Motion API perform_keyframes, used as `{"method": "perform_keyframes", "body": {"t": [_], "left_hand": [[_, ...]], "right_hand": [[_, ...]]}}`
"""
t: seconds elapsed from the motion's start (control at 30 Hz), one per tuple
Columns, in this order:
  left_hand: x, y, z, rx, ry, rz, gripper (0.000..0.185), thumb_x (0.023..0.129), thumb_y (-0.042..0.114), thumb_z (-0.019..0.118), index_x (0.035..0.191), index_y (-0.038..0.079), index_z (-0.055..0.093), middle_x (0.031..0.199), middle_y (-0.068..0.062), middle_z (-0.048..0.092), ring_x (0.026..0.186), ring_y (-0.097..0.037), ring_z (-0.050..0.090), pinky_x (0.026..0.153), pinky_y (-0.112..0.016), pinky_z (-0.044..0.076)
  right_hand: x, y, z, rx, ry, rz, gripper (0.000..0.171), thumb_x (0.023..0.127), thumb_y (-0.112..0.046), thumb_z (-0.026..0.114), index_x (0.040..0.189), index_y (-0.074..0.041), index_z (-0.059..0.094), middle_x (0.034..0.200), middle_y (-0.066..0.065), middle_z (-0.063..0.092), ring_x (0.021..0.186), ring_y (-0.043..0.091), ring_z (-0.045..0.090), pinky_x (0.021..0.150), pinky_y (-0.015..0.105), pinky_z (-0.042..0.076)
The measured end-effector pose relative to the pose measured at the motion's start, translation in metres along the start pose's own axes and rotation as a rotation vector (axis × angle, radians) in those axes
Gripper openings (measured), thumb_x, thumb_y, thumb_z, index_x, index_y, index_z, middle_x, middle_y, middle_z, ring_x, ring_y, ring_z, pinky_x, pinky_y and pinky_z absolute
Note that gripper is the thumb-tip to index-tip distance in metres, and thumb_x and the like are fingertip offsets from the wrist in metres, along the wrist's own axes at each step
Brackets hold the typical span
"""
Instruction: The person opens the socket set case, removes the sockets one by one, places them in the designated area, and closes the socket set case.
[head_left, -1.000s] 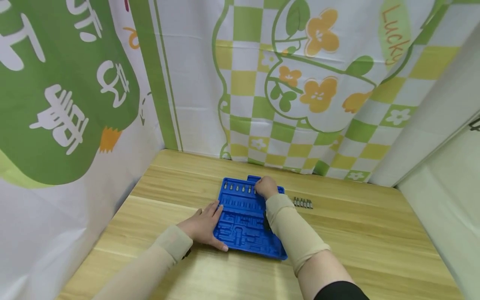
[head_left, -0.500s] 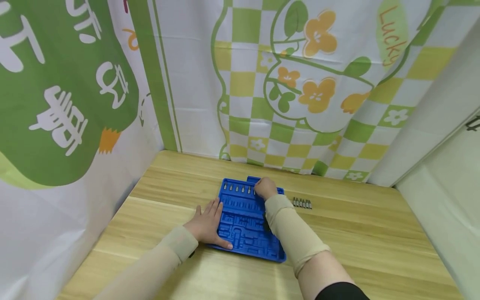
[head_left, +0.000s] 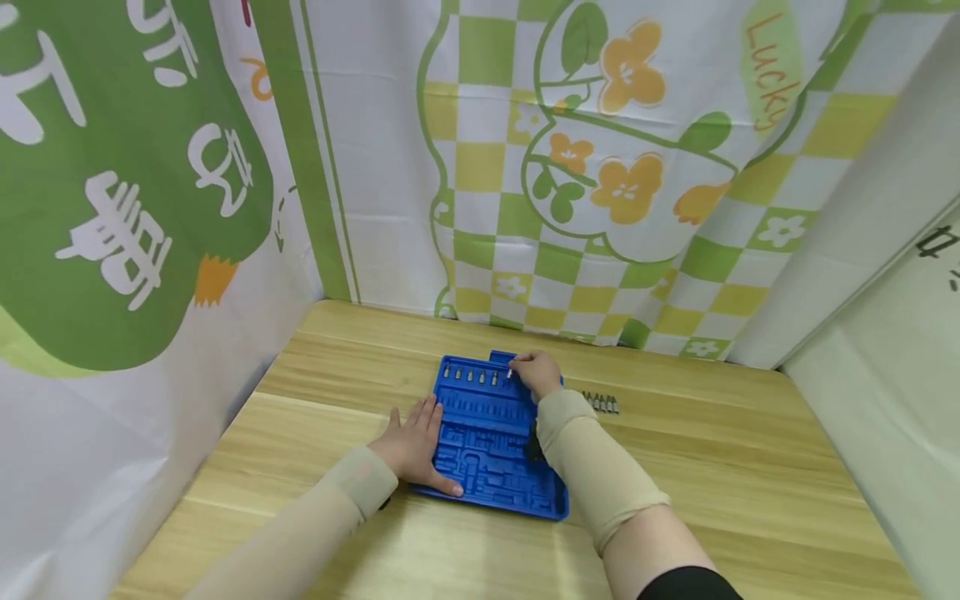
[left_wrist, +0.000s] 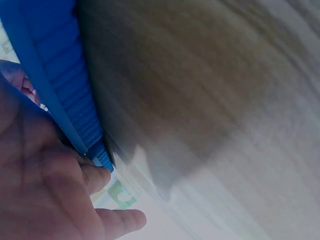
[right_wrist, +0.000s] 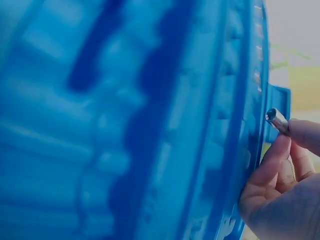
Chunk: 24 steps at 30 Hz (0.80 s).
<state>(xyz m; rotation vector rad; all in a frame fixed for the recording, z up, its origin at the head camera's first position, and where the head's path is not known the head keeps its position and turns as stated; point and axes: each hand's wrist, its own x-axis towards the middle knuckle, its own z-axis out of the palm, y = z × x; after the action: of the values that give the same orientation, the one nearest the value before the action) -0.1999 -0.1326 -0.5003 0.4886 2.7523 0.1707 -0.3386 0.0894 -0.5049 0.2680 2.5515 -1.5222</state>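
A blue moulded tool tray (head_left: 487, 450) lies flat on the wooden table (head_left: 750, 483). Several small metal bits (head_left: 470, 375) stand in a row along its far edge. My left hand (head_left: 416, 446) rests flat on the tray's left edge, fingers straight. My right hand (head_left: 536, 373) hovers at the tray's far right corner and pinches a small metal bit (right_wrist: 276, 120) between thumb and fingertips. The tray (right_wrist: 150, 120) fills the right wrist view. In the left wrist view my left hand (left_wrist: 45, 190) lies against the tray's edge (left_wrist: 55, 95).
A short row of loose metal bits (head_left: 602, 403) lies on the table just right of the tray. Printed green and white cloth (head_left: 562, 167) hangs behind and on the left. A pale wall (head_left: 885, 350) closes the right side.
My left hand slid a little forward and right along the tray's left edge. My right hand has lifted slightly at the far corner with a bit in its fingertips.
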Motion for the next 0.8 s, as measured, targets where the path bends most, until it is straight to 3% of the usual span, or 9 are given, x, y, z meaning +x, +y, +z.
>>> {"method": "perform_keyframes", "body": {"t": [0.17,0.3,0.53,0.8], "left_hand": [[0.000,0.002,0.000,-0.024,-0.004,0.006,0.138,0.071,0.082,0.074,0.161,-0.008,0.019,0.169,-0.025,0.012,0.156,-0.040,0.013,0.118,-0.069,0.015],[0.000,0.000,0.000,-0.041,-0.002,0.001,0.139,0.071,0.082,0.075,0.162,-0.007,0.017,0.169,-0.025,0.010,0.156,-0.039,0.012,0.119,-0.069,0.014],[0.001,-0.002,0.003,-0.054,0.004,0.004,0.140,0.071,0.081,0.075,0.162,-0.007,0.016,0.169,-0.025,0.009,0.156,-0.040,0.012,0.118,-0.069,0.016],[0.004,-0.002,0.004,-0.064,-0.010,0.012,0.140,0.071,0.081,0.075,0.162,-0.007,0.014,0.169,-0.026,0.006,0.156,-0.040,0.009,0.119,-0.068,0.015]], "right_hand": [[0.005,0.007,-0.012,0.229,0.008,0.040,0.016,0.099,-0.004,0.066,0.113,0.003,0.066,0.095,0.008,0.068,0.077,0.014,0.059,0.070,0.028,0.051],[0.008,0.005,-0.027,0.335,-0.036,0.042,0.014,0.099,-0.002,0.064,0.111,0.006,0.063,0.081,0.001,0.063,0.069,0.009,0.057,0.063,0.020,0.049],[0.012,0.011,-0.070,0.287,-0.077,0.000,0.024,0.102,-0.002,0.060,0.121,0.014,0.060,0.085,0.002,0.067,0.072,0.005,0.061,0.065,0.018,0.051],[0.010,0.038,-0.128,0.112,-0.080,-0.024,0.036,0.104,-0.005,0.057,0.131,0.017,0.055,0.083,-0.002,0.065,0.075,0.007,0.060,0.067,0.021,0.050]]}}
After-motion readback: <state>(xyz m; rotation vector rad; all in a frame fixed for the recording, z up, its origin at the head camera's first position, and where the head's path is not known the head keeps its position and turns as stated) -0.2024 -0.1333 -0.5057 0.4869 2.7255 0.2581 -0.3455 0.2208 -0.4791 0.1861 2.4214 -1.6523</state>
